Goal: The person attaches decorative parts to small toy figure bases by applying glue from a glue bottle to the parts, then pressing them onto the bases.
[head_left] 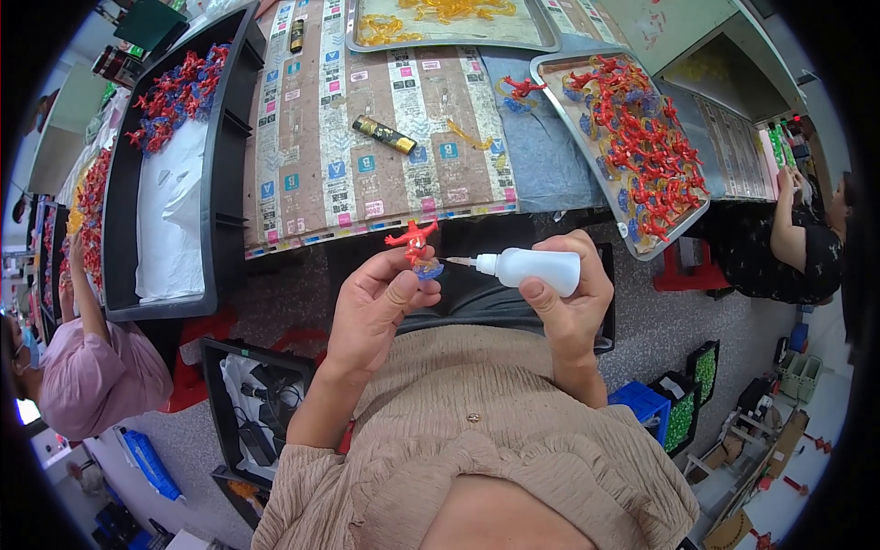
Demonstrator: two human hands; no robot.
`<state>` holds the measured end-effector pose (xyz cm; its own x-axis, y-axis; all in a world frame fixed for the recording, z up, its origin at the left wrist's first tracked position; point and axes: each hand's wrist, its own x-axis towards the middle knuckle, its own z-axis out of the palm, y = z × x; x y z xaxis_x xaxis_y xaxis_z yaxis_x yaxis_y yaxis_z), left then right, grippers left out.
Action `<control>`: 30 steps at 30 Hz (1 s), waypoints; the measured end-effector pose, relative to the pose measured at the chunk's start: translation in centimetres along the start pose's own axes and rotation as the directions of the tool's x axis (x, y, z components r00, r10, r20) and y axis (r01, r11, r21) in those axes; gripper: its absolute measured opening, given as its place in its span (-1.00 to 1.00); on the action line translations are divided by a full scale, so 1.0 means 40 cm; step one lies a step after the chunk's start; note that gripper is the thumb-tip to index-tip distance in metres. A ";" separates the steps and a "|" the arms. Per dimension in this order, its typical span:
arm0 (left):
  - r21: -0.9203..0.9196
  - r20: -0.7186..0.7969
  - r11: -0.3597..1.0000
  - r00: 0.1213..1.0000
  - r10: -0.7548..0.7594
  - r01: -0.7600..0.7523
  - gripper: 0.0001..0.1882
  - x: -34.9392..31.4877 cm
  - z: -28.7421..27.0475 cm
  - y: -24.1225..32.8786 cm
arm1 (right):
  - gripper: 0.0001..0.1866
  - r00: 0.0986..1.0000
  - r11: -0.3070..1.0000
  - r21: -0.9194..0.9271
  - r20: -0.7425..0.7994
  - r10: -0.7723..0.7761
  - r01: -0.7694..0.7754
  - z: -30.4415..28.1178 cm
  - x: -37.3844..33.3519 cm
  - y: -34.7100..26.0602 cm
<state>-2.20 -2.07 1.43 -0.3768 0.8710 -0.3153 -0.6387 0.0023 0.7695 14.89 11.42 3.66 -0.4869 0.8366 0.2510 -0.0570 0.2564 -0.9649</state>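
Note:
My left hand (378, 307) pinches a small red figurine (415, 240) by its blue and clear base. The figurine stands upright, its arms spread above my fingertips. In my right hand (573, 307) is a white squeeze bottle (541, 270), lying sideways with its thin nozzle (458, 261) pointing left at the figurine's base. The nozzle tip is right beside the base; whether it touches, I cannot tell. Both hands are over my lap, just off the table's near edge.
A metal tray (632, 234) of red and blue figurines juts over the table's right edge. Left stands a black bin (213, 247) with more figurines. A black-gold tube (383, 134) lies on the papered table (302, 197). Another tray (454, 43) holds yellow pieces. People sit on both sides.

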 end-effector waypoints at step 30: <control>0.508 -0.117 0.847 0.961 0.249 -0.158 -0.77 0.022 -0.001 -0.032 | -0.59 0.969 0.958 -0.147 0.070 -0.238 0.246 0.005 -0.004 0.007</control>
<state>-1.76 -1.32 0.14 -0.5998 0.7805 -0.1761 -0.1405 0.1140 0.9835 14.79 11.27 3.34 -0.5192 0.7158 0.4670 -0.0463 0.5220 -0.8517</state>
